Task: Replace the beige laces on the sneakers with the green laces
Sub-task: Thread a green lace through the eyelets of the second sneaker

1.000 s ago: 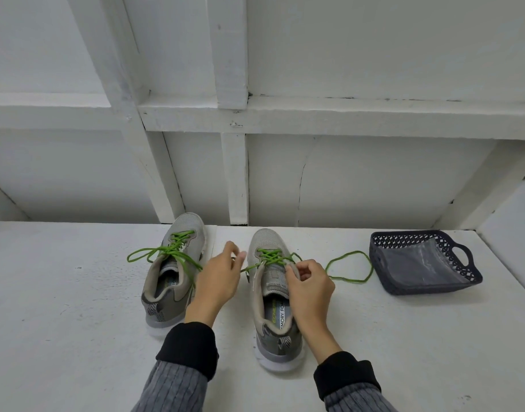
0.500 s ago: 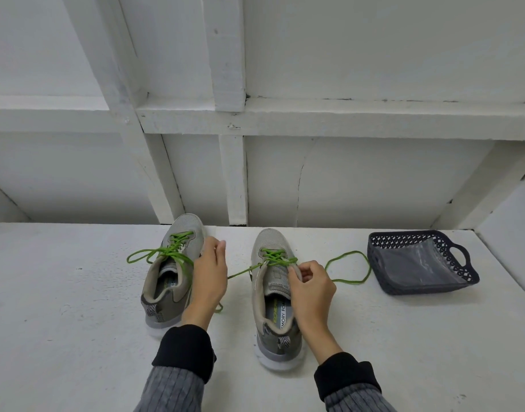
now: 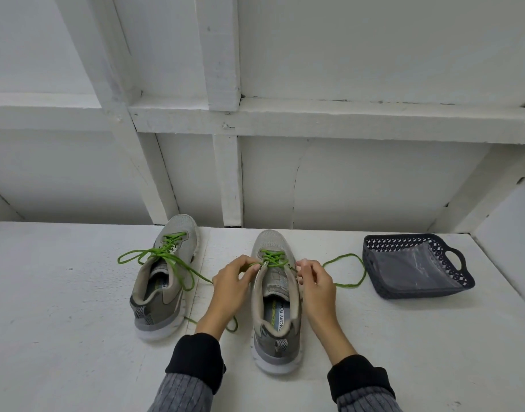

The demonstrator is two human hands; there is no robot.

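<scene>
A: Where the left hand (image 3: 230,285) curls in at the near sneaker's (image 3: 276,295) left eyelets, what does it hold?

B: It pinches the green lace (image 3: 273,257) between thumb and fingertips, right at the edge of the tongue. The strand runs from that pinch across the upper eyelets toward the other hand.

A: And the right hand (image 3: 316,281)?

B: Its fingers are bent in against the opposite rim of the same shoe, pinching the lace there too. Out from that grip the free end loops away to the right over the white surface (image 3: 62,322) and curls back, stopping just short of the dark basket (image 3: 460,281).

A: Anything trailing behind the left grip?

B: Yes, a green tail shows below the wrist, lying on the surface between the two shoes.

A: The second sneaker (image 3: 163,281)?

B: It stands to the left of the left hand, apart from it, toe pointing away like its mate. Its own green lace (image 3: 154,257) is threaded through the eyelets, with loose loops spilling left and a strand crossing the collar toward the left hand.

A: What's in the basket?

B: A clear plastic bag (image 3: 409,269); I cannot tell what, if anything, is inside it. Both sleeves (image 3: 195,361) are black at the cuff over grey ribbed knit.
</scene>
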